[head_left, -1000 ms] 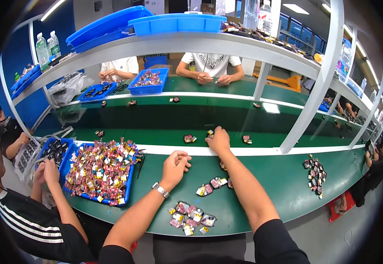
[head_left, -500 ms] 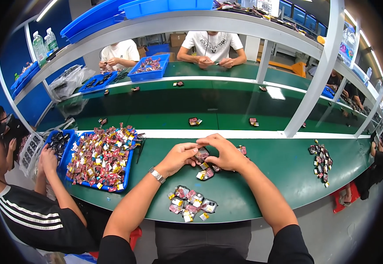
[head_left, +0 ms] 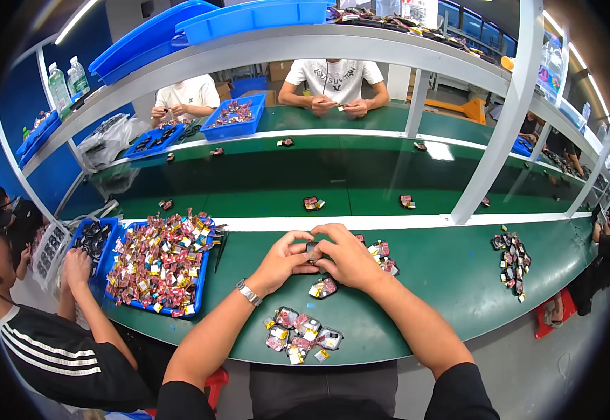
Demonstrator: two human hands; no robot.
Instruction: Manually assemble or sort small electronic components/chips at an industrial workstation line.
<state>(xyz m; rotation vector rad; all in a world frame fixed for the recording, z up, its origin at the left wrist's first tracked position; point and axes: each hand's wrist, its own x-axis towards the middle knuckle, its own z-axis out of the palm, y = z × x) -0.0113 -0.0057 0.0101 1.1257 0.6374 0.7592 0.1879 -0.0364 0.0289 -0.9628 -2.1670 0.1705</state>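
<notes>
Over the green bench, my left hand (head_left: 277, 263) and my right hand (head_left: 350, 260) meet with fingers closed round a small dark electronic case (head_left: 310, 248). Most of the case is hidden by the fingers. Just below them lies an open black case (head_left: 323, 287) with a red circuit board and a white-and-yellow battery. Similar assemblies (head_left: 383, 255) lie beyond my right hand, partly covered by it. A cluster of clear and black cases with red boards and batteries (head_left: 303, 334) rests between my forearms, near the bench's front edge.
A blue tray (head_left: 202, 280) heaped with red boards and batteries stands left, with dark tweezers (head_left: 222, 250) beside it. A co-worker (head_left: 46, 343) sits close on my left. More assemblies (head_left: 511, 262) lie right. A metal post (head_left: 490, 126) and rail (head_left: 361, 221) border the conveyor (head_left: 249, 183).
My right hand's fingers have curled in closer around the case, which sits lower and shows less. More assemblies show beyond my right hand. The whole view has shifted slightly.
</notes>
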